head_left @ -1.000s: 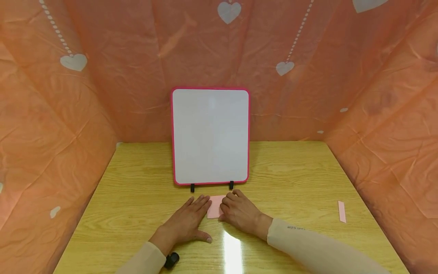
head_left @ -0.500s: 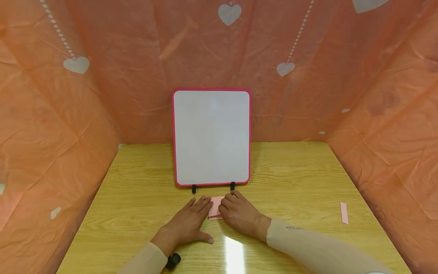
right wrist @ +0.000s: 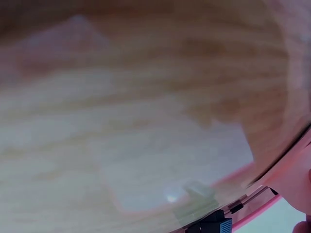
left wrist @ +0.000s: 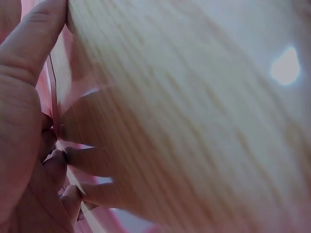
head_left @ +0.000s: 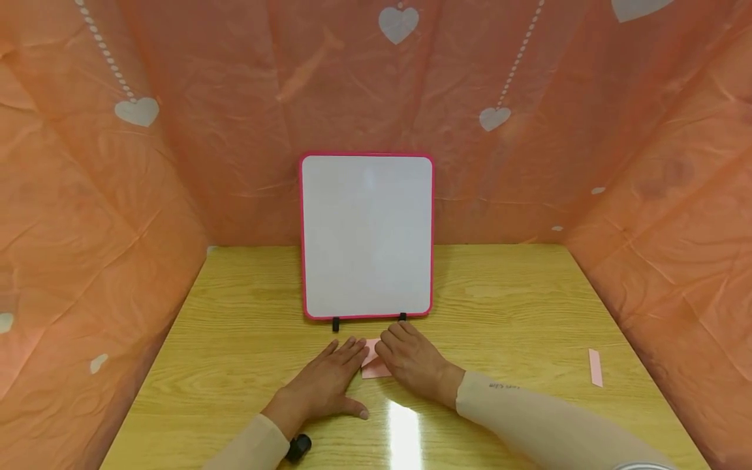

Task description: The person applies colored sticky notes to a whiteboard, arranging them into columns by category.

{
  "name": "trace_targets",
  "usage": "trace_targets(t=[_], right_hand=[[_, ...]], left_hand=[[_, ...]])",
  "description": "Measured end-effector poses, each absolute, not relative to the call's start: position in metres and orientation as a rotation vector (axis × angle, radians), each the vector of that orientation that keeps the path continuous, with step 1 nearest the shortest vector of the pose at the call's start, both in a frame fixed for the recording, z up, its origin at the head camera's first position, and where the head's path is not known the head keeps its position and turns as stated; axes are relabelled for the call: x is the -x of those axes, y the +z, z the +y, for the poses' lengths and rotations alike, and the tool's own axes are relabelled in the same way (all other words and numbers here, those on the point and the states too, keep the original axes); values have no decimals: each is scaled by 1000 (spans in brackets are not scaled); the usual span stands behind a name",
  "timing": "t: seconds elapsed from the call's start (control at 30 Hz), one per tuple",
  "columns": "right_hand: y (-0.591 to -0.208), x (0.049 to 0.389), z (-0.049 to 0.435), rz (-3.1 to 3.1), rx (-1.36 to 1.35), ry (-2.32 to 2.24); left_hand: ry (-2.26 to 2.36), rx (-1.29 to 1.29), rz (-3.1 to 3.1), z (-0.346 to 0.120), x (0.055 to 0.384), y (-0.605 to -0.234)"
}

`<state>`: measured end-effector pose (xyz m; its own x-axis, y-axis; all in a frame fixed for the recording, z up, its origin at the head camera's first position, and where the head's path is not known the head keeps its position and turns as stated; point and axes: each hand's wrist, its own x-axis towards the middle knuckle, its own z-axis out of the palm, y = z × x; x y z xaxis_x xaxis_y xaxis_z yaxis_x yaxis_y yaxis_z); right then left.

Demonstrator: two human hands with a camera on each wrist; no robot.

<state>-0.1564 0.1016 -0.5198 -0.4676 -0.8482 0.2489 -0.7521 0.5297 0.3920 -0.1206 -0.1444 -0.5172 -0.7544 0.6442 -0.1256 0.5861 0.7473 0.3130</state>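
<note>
A small folded piece of pink paper lies on the table between both hands in the head view. Its front part has a slanting flap raised off the lower layer. The left hand rests flat, its straight fingertips pressing the paper's left edge and the thumb spread apart on the wood. Curled fingers of the right hand grip the paper's right side and cover that end. In the right wrist view, a pink sheet shows at the right edge beside a bit of fingertip. The left wrist view shows the left thumb close up.
Behind the hands stands a pink-framed whiteboard on black feet. A narrow pink paper strip lies at the table's right. A black device sits at the left wrist. Orange cloth surrounds the wooden table.
The right hand has shifted slightly away from the body, and the paper's upper layer has lifted, showing more of the layer under it. The left hand stays in place on the paper.
</note>
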Motion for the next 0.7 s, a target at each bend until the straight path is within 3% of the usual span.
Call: trace_targets(t=[0.7], right_hand=[[-519,156,104,-2369,-1309,-328]], left_hand=[[377,-915,2705,-146,121,-522]])
